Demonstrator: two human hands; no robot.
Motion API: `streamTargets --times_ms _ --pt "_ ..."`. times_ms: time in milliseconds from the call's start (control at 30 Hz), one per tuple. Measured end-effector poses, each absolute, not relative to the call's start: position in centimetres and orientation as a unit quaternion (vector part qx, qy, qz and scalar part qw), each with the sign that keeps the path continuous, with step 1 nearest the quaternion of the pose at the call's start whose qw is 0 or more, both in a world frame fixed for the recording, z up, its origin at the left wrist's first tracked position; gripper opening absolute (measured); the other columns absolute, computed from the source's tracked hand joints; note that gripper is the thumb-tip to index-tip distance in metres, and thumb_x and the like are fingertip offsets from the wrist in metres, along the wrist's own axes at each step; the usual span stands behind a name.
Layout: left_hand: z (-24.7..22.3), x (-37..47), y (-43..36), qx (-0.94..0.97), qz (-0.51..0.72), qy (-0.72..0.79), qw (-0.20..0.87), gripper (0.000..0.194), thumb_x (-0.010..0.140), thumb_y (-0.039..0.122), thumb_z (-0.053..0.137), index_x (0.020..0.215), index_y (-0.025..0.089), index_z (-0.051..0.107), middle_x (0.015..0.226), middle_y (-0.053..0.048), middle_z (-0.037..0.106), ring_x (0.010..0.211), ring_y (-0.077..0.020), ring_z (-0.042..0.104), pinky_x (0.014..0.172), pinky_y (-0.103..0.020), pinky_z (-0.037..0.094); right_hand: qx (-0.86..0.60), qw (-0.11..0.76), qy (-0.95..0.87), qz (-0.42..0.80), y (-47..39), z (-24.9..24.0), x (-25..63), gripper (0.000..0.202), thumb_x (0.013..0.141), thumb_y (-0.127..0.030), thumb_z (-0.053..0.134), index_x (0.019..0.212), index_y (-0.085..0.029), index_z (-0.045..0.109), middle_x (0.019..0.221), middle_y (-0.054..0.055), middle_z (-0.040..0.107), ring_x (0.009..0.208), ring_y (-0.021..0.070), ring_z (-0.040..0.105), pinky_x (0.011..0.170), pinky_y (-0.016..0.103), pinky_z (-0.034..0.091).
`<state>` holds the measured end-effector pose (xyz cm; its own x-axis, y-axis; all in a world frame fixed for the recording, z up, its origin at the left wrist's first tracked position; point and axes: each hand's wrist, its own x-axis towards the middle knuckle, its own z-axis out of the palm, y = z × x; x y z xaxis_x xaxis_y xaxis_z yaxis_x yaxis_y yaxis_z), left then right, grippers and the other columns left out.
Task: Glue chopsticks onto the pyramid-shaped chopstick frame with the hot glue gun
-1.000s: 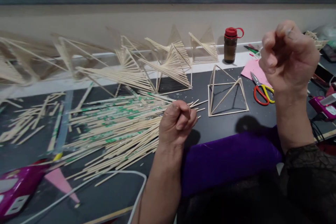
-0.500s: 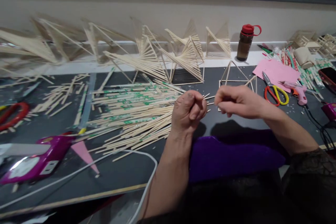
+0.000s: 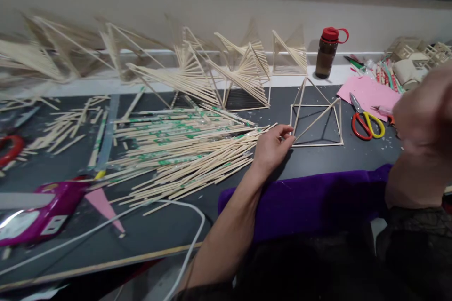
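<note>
A small frame of thin wooden sticks [image 3: 317,145], with a square base and sloping sticks above it, stands on the dark tabletop. My left hand [image 3: 271,149] is at its front left corner, thumb and forefinger closed around that corner. Under and beside this hand lies a large pile of wooden sticks [image 3: 197,153], many in paper sleeves with green print. My right hand [image 3: 423,113] is raised at the right edge, close to the camera and smeared by motion. Its fingers cannot be made out. Behind it, a pink glue gun [image 3: 390,117] is mostly hidden.
Scissors with red and yellow handles [image 3: 367,125] lie by pink paper [image 3: 374,94]. A bottle with a red lid [image 3: 326,54] stands at the back. Fan-shaped stick models [image 3: 243,75] line the wall. At left are a purple glue gun [image 3: 52,209] and a white cord [image 3: 141,209].
My left hand has opened from a fist and moved right to the frame's corner. My right hand has swung away to the right and up toward the camera. The view has shifted slightly.
</note>
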<state>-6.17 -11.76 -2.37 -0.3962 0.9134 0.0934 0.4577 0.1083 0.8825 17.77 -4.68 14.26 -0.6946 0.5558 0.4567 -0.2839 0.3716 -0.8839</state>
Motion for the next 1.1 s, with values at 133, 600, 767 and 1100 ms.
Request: streamTargets --times_ms 133,600,767,1100 --pt "-2.9 -6.2 -11.3 0.524 0.37 0.735 0.221 0.024 0.078 0.026 0.061 0.098 0.019 0.07 0.081 -0.002 0.07 0.072 -0.0167 0.062 0.068 -0.027 0.045 -0.11 0.283 -0.819 0.486 -5.4 11.6 14.7 0.016 0.079 -0.007 0.061 0.078 -0.022 0.068 0.068 0.0 0.067 0.062 0.0135 0.064 0.054 0.027 0.049" --pt "-3.5 -6.7 -10.9 0.524 0.298 0.76 0.244 0.027 0.075 0.019 0.065 0.102 0.019 0.067 0.076 -0.002 0.07 0.068 -0.0187 0.062 0.065 -0.029 0.04 -0.325 -0.034 -0.939 0.105 -2.1 -0.8 10.3 0.038 0.094 -0.015 0.038 0.113 -0.015 0.071 0.117 0.015 0.063 0.083 0.0195 0.062 0.067 0.03 0.037" --pt "-3.6 -6.4 -10.7 0.533 0.279 0.764 0.233 0.022 0.077 0.02 0.064 0.099 0.018 0.068 0.079 -0.004 0.07 0.071 -0.0186 0.061 0.066 -0.029 0.039 -0.309 -0.043 -0.944 0.103 -1.2 -2.2 9.4 0.035 0.095 -0.02 0.043 0.113 -0.018 0.072 0.116 0.011 0.063 0.087 0.0191 0.063 0.065 0.029 0.034" --pt "-3.6 -6.1 -10.4 0.548 0.254 0.77 0.205 0.008 0.078 0.021 0.065 0.084 0.019 0.07 0.076 -0.004 0.069 0.071 -0.0196 0.061 0.065 -0.03 0.038 -0.301 -0.044 -0.947 0.099 -0.7 -2.5 8.9 0.031 0.095 -0.021 0.042 0.093 -0.017 0.072 0.108 0.01 0.066 0.083 0.0174 0.061 0.062 0.028 0.03"
